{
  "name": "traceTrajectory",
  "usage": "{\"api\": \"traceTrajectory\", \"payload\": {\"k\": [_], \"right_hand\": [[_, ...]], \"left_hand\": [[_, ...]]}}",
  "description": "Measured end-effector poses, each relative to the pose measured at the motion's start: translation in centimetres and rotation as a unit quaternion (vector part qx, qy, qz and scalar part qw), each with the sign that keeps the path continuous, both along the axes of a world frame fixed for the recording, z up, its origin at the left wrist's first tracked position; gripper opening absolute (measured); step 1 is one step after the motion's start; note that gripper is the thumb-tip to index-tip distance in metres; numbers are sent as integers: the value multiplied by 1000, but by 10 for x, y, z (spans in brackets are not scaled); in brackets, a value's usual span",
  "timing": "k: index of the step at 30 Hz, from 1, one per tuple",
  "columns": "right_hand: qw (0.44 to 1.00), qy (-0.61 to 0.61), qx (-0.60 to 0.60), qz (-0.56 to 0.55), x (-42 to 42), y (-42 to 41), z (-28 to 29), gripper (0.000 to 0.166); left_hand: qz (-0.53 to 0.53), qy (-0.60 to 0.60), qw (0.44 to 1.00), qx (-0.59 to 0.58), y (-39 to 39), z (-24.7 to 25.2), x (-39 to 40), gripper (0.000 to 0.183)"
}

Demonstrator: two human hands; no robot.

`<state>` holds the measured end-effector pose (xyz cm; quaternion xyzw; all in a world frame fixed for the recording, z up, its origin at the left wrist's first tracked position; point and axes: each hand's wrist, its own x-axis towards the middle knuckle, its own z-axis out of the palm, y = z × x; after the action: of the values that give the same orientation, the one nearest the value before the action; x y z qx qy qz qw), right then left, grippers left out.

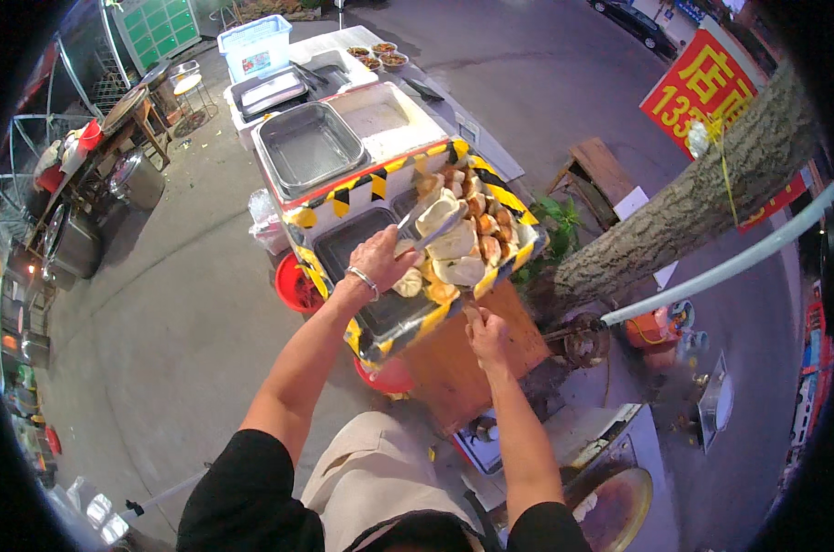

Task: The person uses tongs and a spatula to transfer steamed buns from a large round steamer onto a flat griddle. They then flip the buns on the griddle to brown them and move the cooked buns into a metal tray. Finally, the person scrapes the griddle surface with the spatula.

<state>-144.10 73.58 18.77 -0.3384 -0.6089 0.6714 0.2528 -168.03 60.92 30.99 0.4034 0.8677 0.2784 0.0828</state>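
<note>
My left hand [386, 259], with a bracelet at the wrist, grips metal tongs [439, 233] over a foam box [396, 176] edged in yellow-and-black tape. Between the tong arms is a pale flat bun [439, 215]; whether they pinch it firmly I cannot tell. Below it several browned buns [491, 228] and paler ones [458, 270] are heaped on the right of the box. A dark tray [355, 241] lies in its left part. At the box's near edge my right hand [487, 338] holds a short wooden-looking handle [470, 314]; the tool's far end is hidden among the buns.
Beyond the box stand a steel tray [311, 141], a blue plastic basket [255, 45] and bowls of food [382, 58]. A brown board [472, 359] lies below the box. Red basins [296, 283] sit left. A tree trunk [686, 186] leans at right, above a round pan [617, 514].
</note>
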Motion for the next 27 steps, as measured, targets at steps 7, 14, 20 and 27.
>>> {"api": "traceTrajectory", "payload": {"k": [7,14,20,27], "right_hand": [[983,-137,121,18,-106,23,-79,33],[795,29,-591,134,-156,82,-26,40],[636,205,-728,152,-155,79,-38,40],[791,125,-565,199,-109,84,40,36]], "left_hand": [[81,-52,987,129,-70,-15,-55,45],[140,-81,976,143,-152,-45,-64,46],[133,-114,979,102,-168,-25,-51,45],[81,-78,983,145,-142,-34,-40,50]]}}
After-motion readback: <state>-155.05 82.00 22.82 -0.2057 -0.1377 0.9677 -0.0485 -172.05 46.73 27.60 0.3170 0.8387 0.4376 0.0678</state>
